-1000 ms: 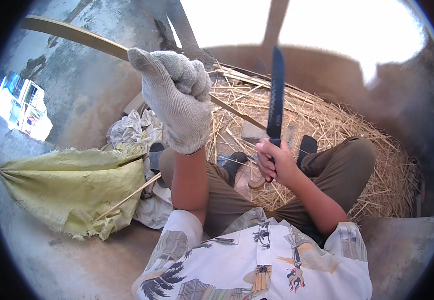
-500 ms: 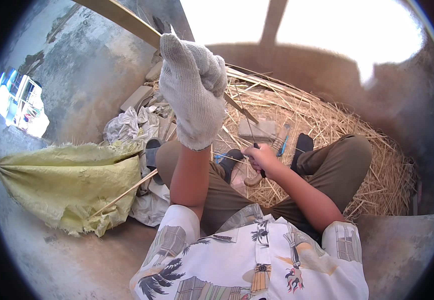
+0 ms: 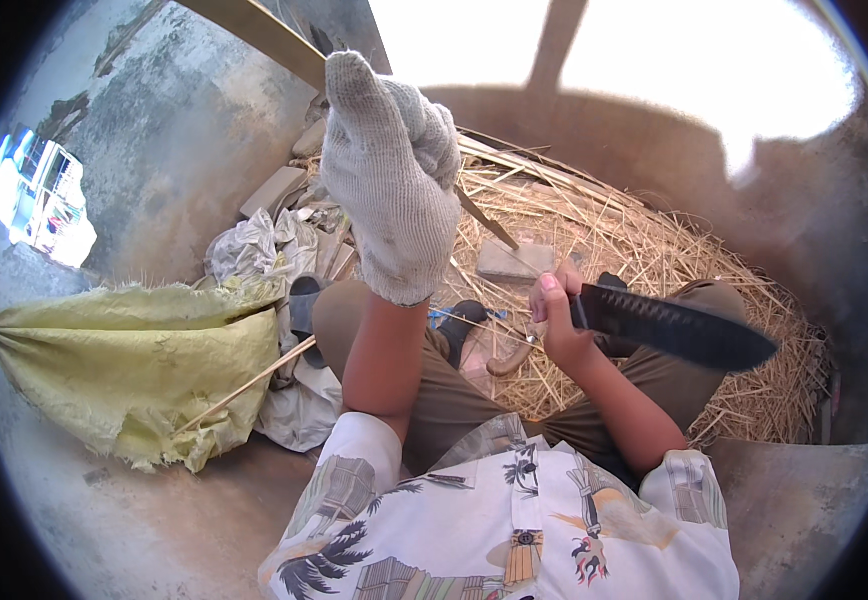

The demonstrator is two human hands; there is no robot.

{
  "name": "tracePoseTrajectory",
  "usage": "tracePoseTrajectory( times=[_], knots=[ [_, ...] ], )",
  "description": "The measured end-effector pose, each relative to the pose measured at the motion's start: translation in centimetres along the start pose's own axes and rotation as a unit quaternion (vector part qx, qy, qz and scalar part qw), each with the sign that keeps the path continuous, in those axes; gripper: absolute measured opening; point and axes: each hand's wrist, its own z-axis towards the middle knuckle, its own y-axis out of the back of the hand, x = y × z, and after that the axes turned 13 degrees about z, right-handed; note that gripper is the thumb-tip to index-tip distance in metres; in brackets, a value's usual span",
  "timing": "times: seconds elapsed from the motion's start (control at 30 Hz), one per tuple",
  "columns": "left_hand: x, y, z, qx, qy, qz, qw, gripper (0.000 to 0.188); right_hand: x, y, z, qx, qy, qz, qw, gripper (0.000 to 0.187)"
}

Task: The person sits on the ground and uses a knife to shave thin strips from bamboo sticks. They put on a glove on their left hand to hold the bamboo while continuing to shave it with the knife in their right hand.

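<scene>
strip point(image 3: 274, 42): likely light, springy, sharp-edged; grip mid-length, gloved | left hand point(image 3: 391, 180): curled round strip | right hand point(image 3: 562, 318): clasping knife point(image 3: 679, 330)

A wide fisheye camera, worn on the head as the left of a side-by-side pair, looks down and forward. The gloved left hand point(image 3: 391, 180) looms large, close to the lens; the right hand point(image 3: 562, 325) looks smaller, farther off. Below the hands, the shirt point(image 3: 434, 530) fills the lower edge; beyond them, the view reaches across straw point(image 3: 654, 245) to a wall point(image 3: 644, 150), bending toward a dark rim.
</scene>
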Motion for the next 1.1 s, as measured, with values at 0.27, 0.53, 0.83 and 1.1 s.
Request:
tracePoseTrajectory(
  times=[0.27,0.53,0.83,1.1],
  knots=[
    [-0.6,-1.2,-0.6,-0.023,0.027,0.002,0.999,0.063,-6.1,0.3,1.1,-0.034,-0.493,-0.086,0.865,0.033],
    [0.3,0.2,0.6,0.086,-0.009,-0.071,0.994,0.054,-3.8,1.6,2.1,0.137,-0.598,0.471,0.634,0.038],
    [-1.7,-0.2,0.5,0.014,-0.016,-0.036,0.999,0.060,-6.4,-1.1,0.6,0.036,-0.252,-0.193,0.948,0.033],
    [-0.8,-0.3,0.6,0.011,-0.006,-0.039,0.999,0.063,-10.2,0.0,0.7,0.011,-0.130,-0.201,0.971,0.036]
  ],
)
